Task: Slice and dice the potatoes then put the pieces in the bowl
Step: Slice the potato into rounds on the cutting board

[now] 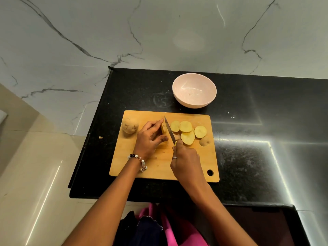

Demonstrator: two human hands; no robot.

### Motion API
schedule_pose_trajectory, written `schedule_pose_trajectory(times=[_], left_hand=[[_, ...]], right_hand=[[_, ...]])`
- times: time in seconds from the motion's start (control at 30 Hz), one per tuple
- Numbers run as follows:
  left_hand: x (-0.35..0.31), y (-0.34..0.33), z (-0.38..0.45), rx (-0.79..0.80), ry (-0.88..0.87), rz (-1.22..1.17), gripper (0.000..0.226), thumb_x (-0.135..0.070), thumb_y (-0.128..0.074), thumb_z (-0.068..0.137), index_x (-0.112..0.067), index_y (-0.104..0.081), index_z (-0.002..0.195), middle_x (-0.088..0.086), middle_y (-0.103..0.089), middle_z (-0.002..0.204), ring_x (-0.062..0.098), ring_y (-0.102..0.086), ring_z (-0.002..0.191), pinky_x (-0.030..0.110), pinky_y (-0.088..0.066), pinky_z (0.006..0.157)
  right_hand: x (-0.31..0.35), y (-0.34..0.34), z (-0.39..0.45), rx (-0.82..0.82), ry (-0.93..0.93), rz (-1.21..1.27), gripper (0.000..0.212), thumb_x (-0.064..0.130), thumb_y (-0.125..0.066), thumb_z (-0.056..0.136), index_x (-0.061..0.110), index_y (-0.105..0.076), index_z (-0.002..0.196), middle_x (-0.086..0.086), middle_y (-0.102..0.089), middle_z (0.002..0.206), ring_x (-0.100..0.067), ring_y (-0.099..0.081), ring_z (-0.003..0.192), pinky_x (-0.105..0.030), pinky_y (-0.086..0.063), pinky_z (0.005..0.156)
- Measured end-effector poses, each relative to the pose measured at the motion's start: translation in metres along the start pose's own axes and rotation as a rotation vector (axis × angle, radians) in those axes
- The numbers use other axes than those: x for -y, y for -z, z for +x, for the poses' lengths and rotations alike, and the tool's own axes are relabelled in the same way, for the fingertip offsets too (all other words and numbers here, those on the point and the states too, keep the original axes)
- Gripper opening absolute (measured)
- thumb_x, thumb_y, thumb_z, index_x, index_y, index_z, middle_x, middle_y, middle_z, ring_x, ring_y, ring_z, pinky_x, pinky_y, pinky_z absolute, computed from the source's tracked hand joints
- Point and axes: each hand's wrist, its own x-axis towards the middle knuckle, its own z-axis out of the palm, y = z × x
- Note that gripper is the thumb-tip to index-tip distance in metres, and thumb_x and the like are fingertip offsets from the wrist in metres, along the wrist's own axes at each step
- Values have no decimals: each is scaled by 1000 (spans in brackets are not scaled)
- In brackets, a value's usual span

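Note:
On the wooden cutting board [159, 167] my left hand [150, 137] grips the remaining end of a potato [163, 129], fingers curled over it. My right hand [184, 160] holds a yellow-handled knife [169, 129], whose blade rests against the potato's cut face. Several round potato slices [186, 132] lie on the board to the right of the blade, with a skin-side end piece [205, 141] beside them. A whole unpeeled potato [130, 126] sits at the board's left edge. The pale pink bowl [194, 92] stands empty behind the board.
The board lies on a black stone counter [248, 148], whose left edge drops to a beige floor. A small potato scrap [100, 137] lies on the counter left of the board. A marble wall rises behind.

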Motion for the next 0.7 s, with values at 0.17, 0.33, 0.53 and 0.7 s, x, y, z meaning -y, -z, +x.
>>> schedule_pose_trajectory(times=[0.17,0.33,0.53,0.7], left_hand=[[1,0,0,-9,0,-16,65,-21,-75,77,-15,-47,136,-4,-51,109,-6,-50,96,4,-42,85],[2,-1,1,-20,-13,-11,62,-21,-74,77,-12,-51,133,-3,-53,107,0,-52,95,9,-46,86],[2,-1,2,-56,-46,17,55,-13,-72,80,-9,-53,131,3,-56,105,1,-49,92,2,-40,82],[5,-2,2,-52,-42,22,58,-18,-75,78,-12,-53,131,-2,-55,105,2,-50,93,7,-44,82]], right_hand=[[1,-1,1,26,-13,-54,36,11,-37,98,3,-41,133,-16,-63,90,-35,-58,76,-39,-45,63],[13,-2,5,8,6,-205,44,-1,-34,92,-3,-35,136,-20,-62,95,-38,-59,82,-35,-33,61],[30,10,22,58,25,-168,30,-3,-31,94,-4,-50,117,-20,-57,105,-37,-57,92,-32,-31,65],[30,15,7,83,16,-181,33,-5,-32,92,-3,-46,121,-19,-57,100,-37,-57,87,-35,-36,65]])
